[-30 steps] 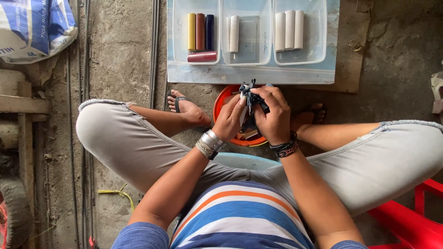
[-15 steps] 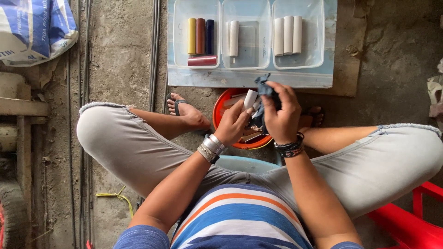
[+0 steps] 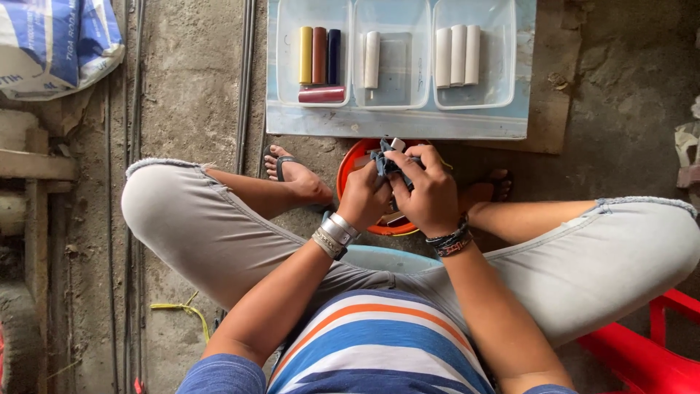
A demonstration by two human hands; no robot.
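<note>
While both hands, left hand (image 3: 364, 195) and right hand (image 3: 430, 190), grip a white piece (image 3: 397, 144) in a dark cloth (image 3: 384, 159) above the orange bowl (image 3: 351, 169), eight finished pieces lie in trays (image 3: 397, 95) beyond it.

concrete floor (image 3: 197, 95) | pale blue board (image 3: 394, 124) | orange bowl (image 3: 350, 171)
</note>
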